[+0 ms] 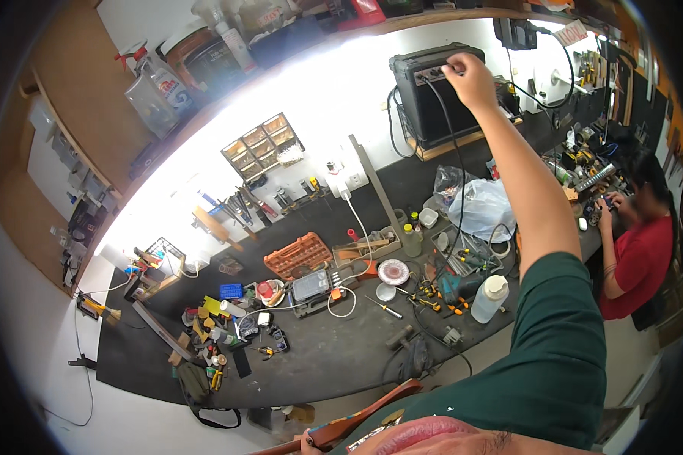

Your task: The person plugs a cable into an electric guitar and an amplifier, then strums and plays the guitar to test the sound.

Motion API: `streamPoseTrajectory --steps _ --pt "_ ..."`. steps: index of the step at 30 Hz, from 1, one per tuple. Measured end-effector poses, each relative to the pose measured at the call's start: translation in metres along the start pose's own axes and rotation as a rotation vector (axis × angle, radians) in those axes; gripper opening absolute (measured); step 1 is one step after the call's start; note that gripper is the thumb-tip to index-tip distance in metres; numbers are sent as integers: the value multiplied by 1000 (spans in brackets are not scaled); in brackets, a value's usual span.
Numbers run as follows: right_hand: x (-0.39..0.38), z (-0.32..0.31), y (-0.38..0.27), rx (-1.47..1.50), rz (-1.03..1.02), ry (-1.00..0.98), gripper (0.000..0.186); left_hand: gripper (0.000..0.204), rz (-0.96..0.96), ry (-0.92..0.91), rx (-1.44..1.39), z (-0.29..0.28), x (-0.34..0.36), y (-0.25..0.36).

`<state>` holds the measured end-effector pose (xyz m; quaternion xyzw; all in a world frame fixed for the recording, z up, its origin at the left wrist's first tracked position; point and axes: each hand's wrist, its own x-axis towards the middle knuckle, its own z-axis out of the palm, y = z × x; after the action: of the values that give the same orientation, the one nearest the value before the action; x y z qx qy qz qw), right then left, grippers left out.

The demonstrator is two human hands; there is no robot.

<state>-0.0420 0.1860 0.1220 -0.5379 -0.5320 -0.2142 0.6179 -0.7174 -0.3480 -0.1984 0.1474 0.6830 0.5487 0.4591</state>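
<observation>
1 part of your left hand [309,443] shows at the lower edge, against a brown object [379,409] across your chest; you cannot tell its opening or grip. Up by the wall stands a black speaker box [425,115], a black cable [457,154] trailing down its front. Your raised right hand [472,82] curls its fingers in at the control panel [429,75]; whether they pinch anything cannot be told. Far right sits 1 person in red [639,262].
</observation>
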Motion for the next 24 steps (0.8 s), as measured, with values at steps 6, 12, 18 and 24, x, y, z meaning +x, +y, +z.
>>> streamPoseTrajectory --steps 6,12,18,24 --pt "-126 -158 -123 384 163 -370 17 23 -6 -24 13 1 4 10" --pt "-339 -166 -177 676 508 -1262 30 20 -38 -130 37 11 24 17" --pt "-546 -161 -219 605 -52 -1752 57 18 -89 -291 32 18 63 0" --pt "-656 -162 -244 704 -39 -1722 63 16 -122 -402 -39 -16 120 -75"
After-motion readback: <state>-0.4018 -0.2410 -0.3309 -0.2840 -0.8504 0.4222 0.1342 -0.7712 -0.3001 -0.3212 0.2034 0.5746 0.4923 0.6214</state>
